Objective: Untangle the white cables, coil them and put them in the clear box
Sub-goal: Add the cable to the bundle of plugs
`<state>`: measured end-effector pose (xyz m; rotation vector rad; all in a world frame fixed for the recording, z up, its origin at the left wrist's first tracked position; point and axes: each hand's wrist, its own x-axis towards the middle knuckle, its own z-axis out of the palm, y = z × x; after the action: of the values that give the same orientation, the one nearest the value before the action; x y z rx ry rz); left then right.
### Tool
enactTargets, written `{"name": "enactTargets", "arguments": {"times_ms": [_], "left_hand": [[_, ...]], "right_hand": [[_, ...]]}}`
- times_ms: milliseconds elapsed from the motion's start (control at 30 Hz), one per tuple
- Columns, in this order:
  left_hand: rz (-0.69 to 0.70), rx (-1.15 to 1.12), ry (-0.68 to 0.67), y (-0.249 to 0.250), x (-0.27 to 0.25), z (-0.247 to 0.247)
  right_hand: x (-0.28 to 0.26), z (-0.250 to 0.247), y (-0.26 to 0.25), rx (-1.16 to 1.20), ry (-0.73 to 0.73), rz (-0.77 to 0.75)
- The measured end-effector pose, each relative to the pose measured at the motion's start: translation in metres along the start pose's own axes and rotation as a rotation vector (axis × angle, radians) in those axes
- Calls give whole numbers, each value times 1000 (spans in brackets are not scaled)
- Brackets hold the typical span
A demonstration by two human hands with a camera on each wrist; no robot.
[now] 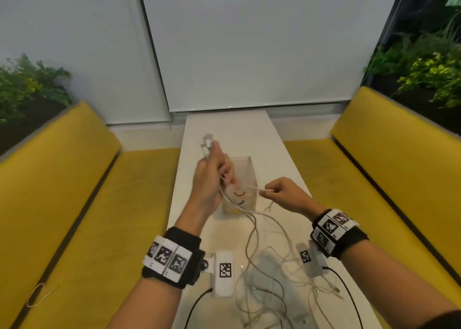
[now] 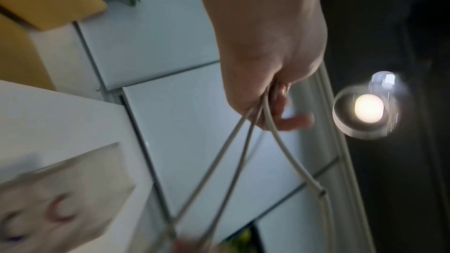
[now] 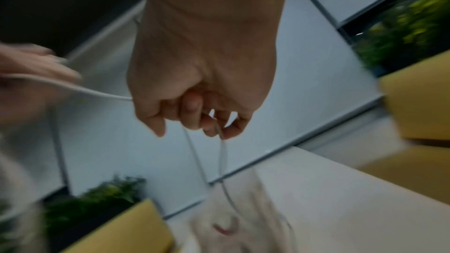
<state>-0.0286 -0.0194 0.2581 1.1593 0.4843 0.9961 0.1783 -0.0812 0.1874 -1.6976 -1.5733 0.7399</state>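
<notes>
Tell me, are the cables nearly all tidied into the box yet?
Not nearly. Done: something pale with coloured marks seems to sit in the clear box, but it is too blurry to name. In hand: the left hand grips several white strands and the right hand pinches one cable stretched between them. Left: a tangled pile of white cables lies loose on the table, uncoiled.

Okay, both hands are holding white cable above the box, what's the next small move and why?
Probably draw the right hand further right, feeding its strand out from the left hand. The left hand grips several cable strands with plug ends poking out on top, and a tangled pile still lies on the table; nothing coiled shows yet near the clear box.
</notes>
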Motion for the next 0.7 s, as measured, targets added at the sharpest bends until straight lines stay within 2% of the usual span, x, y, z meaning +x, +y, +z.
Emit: {"name": "enactTargets", "arguments": {"times_ms": [100,200,267,333,400,500,567,700], "left_hand": [[98,-139,114,43,-2,-14],[176,-120,259,77,-6,-33],[168,-36,259,83,-7,-39],[110,207,220,71,-3,-34],[69,488,105,45,1,-23],[-13,803,-158,4,0,-5],[-73,910,-255,-14,-2,-1],[-79,902,-280,-18,-2,-10]], "right_hand": [[-8,-8,41,9,75,140],[-19,-15,77,-21,149,285],[-23,-15,84,-44,184,322],[-19,-12,70,-95,147,295],[-10,-7,37,-120,60,265],[-3,-1,-20,113,-76,195],[-4,-5,-46,224,-116,110],[-21,-19,-65,349,-190,-13]]}}
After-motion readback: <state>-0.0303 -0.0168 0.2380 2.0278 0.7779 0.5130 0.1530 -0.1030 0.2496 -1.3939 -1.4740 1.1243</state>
